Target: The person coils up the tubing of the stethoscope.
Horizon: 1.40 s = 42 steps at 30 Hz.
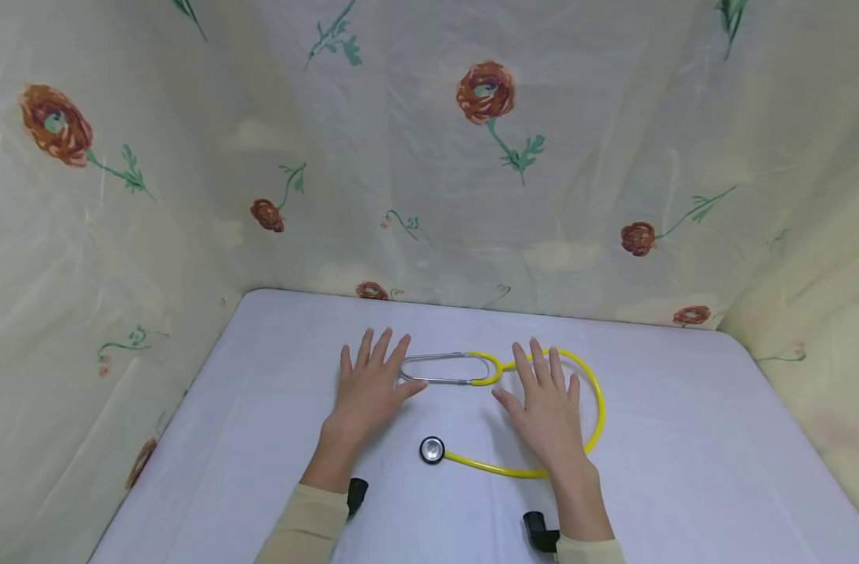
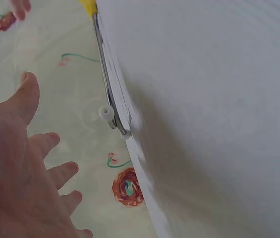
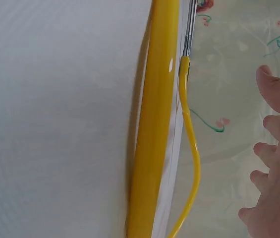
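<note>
A stethoscope with yellow tubing (image 1: 600, 399) lies on the white table, its tube looping round to the right. Its metal ear tubes (image 1: 433, 381) point left, and the round chest piece (image 1: 433, 450) rests nearer the front. My left hand (image 1: 370, 392), fingers spread, hovers by the earpiece end; the left wrist view shows a white ear tip (image 2: 106, 113) beyond the palm. Over the loop is my right hand (image 1: 548, 407), also with spread fingers, covering part of the tubing in the head view. Neither hand holds anything.
A white cloth covers the table (image 1: 683, 439). Floral curtains (image 1: 578, 157) hang behind it and along both sides. Black wrist mounts (image 1: 540, 533) stick out inward at both of the person's sleeves.
</note>
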Each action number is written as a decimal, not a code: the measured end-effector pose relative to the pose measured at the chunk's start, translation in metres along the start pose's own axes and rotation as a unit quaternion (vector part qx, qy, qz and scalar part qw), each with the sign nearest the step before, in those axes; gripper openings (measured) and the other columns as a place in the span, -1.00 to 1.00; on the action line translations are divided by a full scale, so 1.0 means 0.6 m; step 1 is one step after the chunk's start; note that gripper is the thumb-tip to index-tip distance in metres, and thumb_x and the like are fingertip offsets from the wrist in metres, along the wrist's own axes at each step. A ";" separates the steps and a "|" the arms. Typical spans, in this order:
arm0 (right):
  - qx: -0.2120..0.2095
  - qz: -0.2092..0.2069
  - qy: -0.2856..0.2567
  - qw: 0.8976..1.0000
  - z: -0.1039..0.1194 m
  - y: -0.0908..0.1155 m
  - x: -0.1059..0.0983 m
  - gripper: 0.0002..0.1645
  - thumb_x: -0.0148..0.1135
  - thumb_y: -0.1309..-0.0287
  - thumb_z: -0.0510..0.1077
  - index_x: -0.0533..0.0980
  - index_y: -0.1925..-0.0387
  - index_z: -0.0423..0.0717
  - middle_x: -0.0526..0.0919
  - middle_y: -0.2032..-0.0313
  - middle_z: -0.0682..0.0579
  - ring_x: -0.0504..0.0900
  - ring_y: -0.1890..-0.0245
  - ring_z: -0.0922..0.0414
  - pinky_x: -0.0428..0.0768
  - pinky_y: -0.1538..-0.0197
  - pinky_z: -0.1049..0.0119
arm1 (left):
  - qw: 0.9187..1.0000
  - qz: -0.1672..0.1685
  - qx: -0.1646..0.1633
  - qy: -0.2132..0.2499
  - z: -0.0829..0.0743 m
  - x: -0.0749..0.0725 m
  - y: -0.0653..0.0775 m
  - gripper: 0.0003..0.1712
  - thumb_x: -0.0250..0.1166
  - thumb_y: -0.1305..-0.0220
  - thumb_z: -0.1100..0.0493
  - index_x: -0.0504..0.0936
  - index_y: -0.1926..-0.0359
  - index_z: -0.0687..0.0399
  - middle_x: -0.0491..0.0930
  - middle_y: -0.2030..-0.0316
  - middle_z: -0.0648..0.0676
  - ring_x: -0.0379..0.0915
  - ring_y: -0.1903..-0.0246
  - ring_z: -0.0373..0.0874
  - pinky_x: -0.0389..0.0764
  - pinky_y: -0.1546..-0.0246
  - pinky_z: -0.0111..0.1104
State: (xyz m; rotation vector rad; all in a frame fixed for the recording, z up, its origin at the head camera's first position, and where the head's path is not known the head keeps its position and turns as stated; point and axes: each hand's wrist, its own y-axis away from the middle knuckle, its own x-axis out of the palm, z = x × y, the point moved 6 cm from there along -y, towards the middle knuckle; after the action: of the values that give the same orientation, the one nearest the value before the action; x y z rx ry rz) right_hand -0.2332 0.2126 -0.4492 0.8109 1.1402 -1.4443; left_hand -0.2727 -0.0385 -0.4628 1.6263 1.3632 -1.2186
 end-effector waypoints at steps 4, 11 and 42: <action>0.003 0.003 -0.003 1.000 0.001 -0.003 0.001 -0.07 0.14 -0.32 0.21 0.01 -0.56 0.08 -0.05 -0.58 -0.10 -0.19 -0.58 -0.22 -0.16 -0.43 -0.40 | 1.000 0.001 0.001 -0.010 -0.007 -0.001 -0.002 -0.07 0.08 -0.29 -0.47 0.04 -0.56 -0.30 -0.06 -0.59 0.03 -0.36 -0.59 0.11 -0.26 -0.47 0.25; 0.000 -0.004 -0.006 1.000 -0.009 -0.009 0.000 -0.09 0.20 -0.28 0.16 0.09 -0.53 0.02 0.07 -0.54 -0.15 -0.13 -0.57 -0.23 -0.14 -0.43 -0.40 | 1.000 -0.010 0.011 -0.023 -0.013 -0.010 -0.010 -0.04 0.18 -0.23 -0.45 0.09 -0.54 -0.31 0.02 -0.56 0.03 -0.25 -0.58 0.12 -0.22 -0.45 0.29; -0.024 0.062 0.022 0.998 -0.033 -0.059 0.016 -0.17 0.33 -0.17 0.05 0.28 -0.43 -0.03 0.28 -0.44 -0.18 0.07 -0.51 -0.24 -0.06 -0.45 -0.36 | 0.994 0.050 0.091 -0.035 -0.056 0.023 -0.051 -0.14 0.34 -0.22 -0.26 0.29 -0.47 -0.19 0.38 -0.37 0.05 0.28 -0.39 -0.01 0.27 -0.42 -0.12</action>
State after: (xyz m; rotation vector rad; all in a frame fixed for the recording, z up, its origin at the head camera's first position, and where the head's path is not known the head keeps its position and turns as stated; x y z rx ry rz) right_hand -0.2717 0.2271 -0.4564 0.8682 1.1337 -1.2965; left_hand -0.2948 0.0039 -0.4627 1.7382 1.1420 -1.3598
